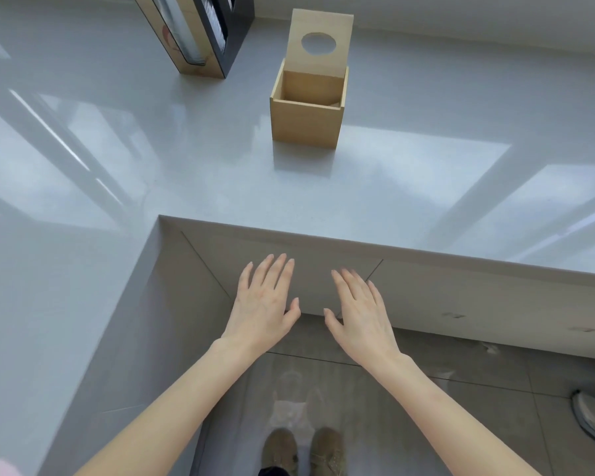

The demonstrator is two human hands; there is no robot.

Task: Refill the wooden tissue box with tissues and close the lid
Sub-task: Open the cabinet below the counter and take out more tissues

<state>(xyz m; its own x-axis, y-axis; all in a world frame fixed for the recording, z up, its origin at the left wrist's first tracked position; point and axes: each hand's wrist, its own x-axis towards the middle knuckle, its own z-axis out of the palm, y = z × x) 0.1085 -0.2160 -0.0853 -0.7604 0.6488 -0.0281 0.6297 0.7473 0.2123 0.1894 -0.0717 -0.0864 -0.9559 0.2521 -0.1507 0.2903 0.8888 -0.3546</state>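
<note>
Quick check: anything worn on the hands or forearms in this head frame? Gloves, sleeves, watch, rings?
Nothing worn. The left hand and right hand are bare, with no gloves, and no rings are visible. Both forearms are bare to the frame edge, with no sleeves, watch or bracelets. The fingernails are short and look unpainted.

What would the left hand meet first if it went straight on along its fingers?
Probably the counter's front face, just beyond the left hand; its fingertips point up at it. Depth is unclear: if the hand is higher, it would cross the edge toward the box.
</note>
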